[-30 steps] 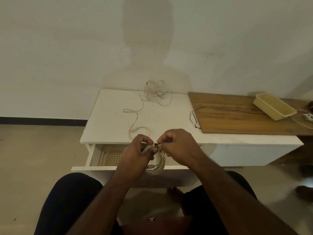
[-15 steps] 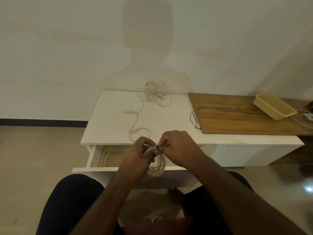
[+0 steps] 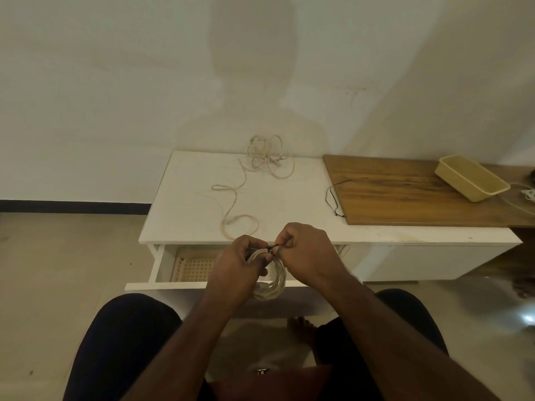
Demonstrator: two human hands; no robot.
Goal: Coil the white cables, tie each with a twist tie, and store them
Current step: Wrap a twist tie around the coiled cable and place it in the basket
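Over the open drawer [image 3: 162, 264], the left hand [image 3: 236, 267] gripped the coiled white cable [image 3: 275, 280], fingers curled round it. At its three o'clock, the right hand [image 3: 307, 253] pinched the dark twist tie [image 3: 270, 248]; turning it snug while the coil stayed bunched would likely serve best.

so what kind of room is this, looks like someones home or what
Probably a room in a home, sparsely furnished: a low white cabinet with an open drawer against a bare wall, a wooden board on top, and a tiled floor. The hands tie a coiled cable.
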